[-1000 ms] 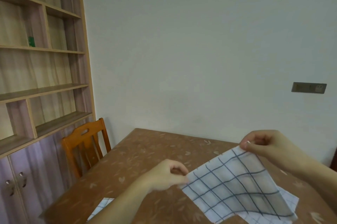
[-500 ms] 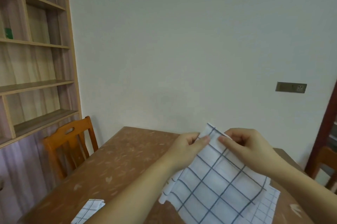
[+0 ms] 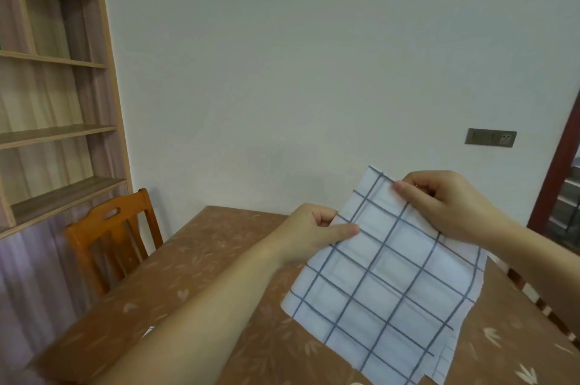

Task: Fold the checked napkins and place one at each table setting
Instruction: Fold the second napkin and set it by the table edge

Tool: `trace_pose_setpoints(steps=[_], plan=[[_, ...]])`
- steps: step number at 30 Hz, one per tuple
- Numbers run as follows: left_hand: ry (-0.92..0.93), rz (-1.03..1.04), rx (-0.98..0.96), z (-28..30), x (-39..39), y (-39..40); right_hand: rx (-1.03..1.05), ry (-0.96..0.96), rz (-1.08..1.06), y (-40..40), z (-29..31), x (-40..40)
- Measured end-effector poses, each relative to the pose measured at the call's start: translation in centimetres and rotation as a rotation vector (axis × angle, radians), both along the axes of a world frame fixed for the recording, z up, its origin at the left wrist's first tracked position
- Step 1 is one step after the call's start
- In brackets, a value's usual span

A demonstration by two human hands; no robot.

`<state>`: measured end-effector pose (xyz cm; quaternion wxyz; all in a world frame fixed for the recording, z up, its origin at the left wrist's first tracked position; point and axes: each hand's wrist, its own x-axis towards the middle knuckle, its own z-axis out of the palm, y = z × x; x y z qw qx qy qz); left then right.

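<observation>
There are two hands, one checked napkin held up, one chair and one shelf unit. A small white bit [image 3: 150, 330] peeks out by the left arm at about 7 o'clock; what it is cannot be told.

The checked napkin [image 3: 381, 275] is white with thin dark blue lines that make big squares. It looks folded over, because a second layer shows at its low edge at 5 o'clock. It hangs over the brown desk [image 3: 201, 262], and its low part drops toward the desk top.

The left hand [image 3: 309, 232] pinches the napkin's left edge, thumb on top. The right hand [image 3: 452, 207] pinches the top edge near the upper corner, fingers curled round the cloth. The two hands are close but not touching.

The desk's far edge runs along the white wall at 12 o'clock. An orange wooden chair [image 3: 111, 237] stands at the desk's left side at 9 o'clock, with the shelf unit [image 3: 53, 96] behind it. The desk top at 8 o'clock is bare brown with leaf marks.
</observation>
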<state>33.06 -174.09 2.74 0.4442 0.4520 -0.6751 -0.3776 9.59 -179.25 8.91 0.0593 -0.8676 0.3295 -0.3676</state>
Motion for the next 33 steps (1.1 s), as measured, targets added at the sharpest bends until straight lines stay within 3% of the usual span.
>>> trace_pose_setpoints(steps=[4, 8, 11, 14, 16, 18, 20, 22, 24, 29, 33], plan=[[0.037, 0.022, -0.009, -0.1, -0.4, 0.6, 0.003, 0.000, -0.007, 0.0, 0.7, 0.1], [0.169, 0.129, -0.094, -0.6, 0.6, 0.1, 0.176, -0.012, 0.002, 0.3, 1.0, -0.9], [0.173, 0.157, -0.094, -1.0, 1.2, 0.2, 0.271, -0.125, -0.040, 0.8, 1.0, -1.2], [0.195, 0.166, -0.119, -1.4, 1.5, 0.0, 0.236, -0.320, -0.085, 0.8, 1.1, -1.0], [0.300, 0.182, -0.157, -1.5, 1.6, -0.1, 0.419, -0.525, -0.015, 1.0, 0.2, -1.0], [0.398, 0.234, -0.174, -1.7, 1.5, -0.1, 0.806, -0.640, 0.232, 0.6, -2.2, -0.9], [0.450, 0.294, -0.180, -2.0, 1.2, -0.2, 0.972, -0.502, 0.320, 1.4, -4.5, -0.1], [0.417, 0.326, -0.163, -2.5, 1.3, -0.1, 0.876, -0.321, 0.281, 2.2, -5.8, 0.9], [0.369, 0.277, -0.108, -3.0, 1.8, -0.1, 0.812, -0.276, 0.206, 2.1, -6.5, 0.6], [0.233, 0.086, 0.122, -3.0, 2.7, 1.3, 0.760, -0.233, 0.112, 1.4, -6.7, -0.5], [0.335, 0.079, 0.207, -3.5, 3.3, 1.1, 0.905, -0.328, 0.190, 1.1, -6.8, -1.2]])
